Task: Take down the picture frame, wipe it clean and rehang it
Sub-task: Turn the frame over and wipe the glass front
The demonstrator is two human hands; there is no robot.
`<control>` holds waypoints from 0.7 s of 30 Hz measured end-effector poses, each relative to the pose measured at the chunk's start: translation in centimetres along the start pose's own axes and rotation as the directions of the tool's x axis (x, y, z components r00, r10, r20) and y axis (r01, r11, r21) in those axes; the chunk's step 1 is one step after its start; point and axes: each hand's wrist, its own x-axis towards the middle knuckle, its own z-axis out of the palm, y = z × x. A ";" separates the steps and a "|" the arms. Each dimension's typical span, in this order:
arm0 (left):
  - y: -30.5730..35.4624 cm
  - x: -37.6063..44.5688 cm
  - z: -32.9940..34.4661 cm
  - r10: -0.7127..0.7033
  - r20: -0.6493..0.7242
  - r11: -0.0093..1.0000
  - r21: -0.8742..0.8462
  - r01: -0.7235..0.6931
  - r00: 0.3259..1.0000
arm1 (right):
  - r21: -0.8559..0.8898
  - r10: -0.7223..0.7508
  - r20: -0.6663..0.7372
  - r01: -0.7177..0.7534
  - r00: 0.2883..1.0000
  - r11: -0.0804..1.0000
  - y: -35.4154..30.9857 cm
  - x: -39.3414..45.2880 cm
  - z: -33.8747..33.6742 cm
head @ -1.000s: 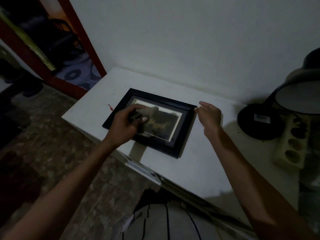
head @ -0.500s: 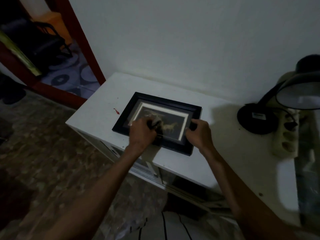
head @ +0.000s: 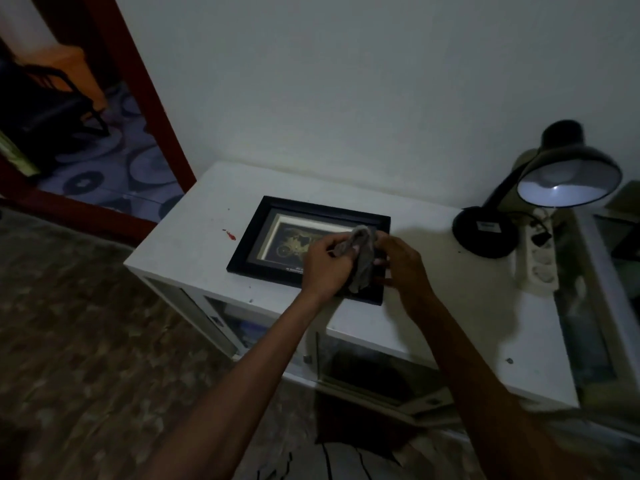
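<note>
A black picture frame [head: 277, 216] with a pale mat and a dark picture lies flat, face up, on the white cabinet top [head: 194, 233]. A crumpled grey cloth [head: 362, 258] hangs over the frame's right part. My left hand [head: 323, 263] pinches the cloth's upper end between thumb and fingers. My right hand [head: 401, 261] sits just right of the cloth with its fingers curled at the cloth's edge, over the frame's right side. The frame's lower right part is hidden behind both hands and the cloth.
A black desk lamp [head: 540, 188], lit, stands at the right on the cabinet, with a white power strip [head: 538, 258] beside it. A small red mark [head: 229, 234] lies left of the frame. A red-framed doorway [head: 145, 109] opens at the left. Behind is a bare white wall.
The left hand has lifted the cloth off the glass and moved right. The right hand has left the frame's lower right edge and come up to the cloth. The camera has pulled back.
</note>
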 end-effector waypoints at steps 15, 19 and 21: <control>4.1 -3.0 3.7 0.023 0.318 0.963 -0.263 0.065 0.948 | 0.128 -0.065 -0.178 0.089 0.982 0.988 -3.0 -4.7 -6.8; 5.2 -1.5 5.1 0.046 0.264 0.998 -0.053 -0.034 0.963 | 0.163 -0.051 -0.163 0.078 0.985 0.983 -4.6 -4.0 -8.8; 6.2 -0.9 5.6 0.111 0.288 0.993 -0.080 -0.091 0.951 | 0.230 0.047 -0.162 -0.009 0.986 0.973 -5.4 -3.1 -10.2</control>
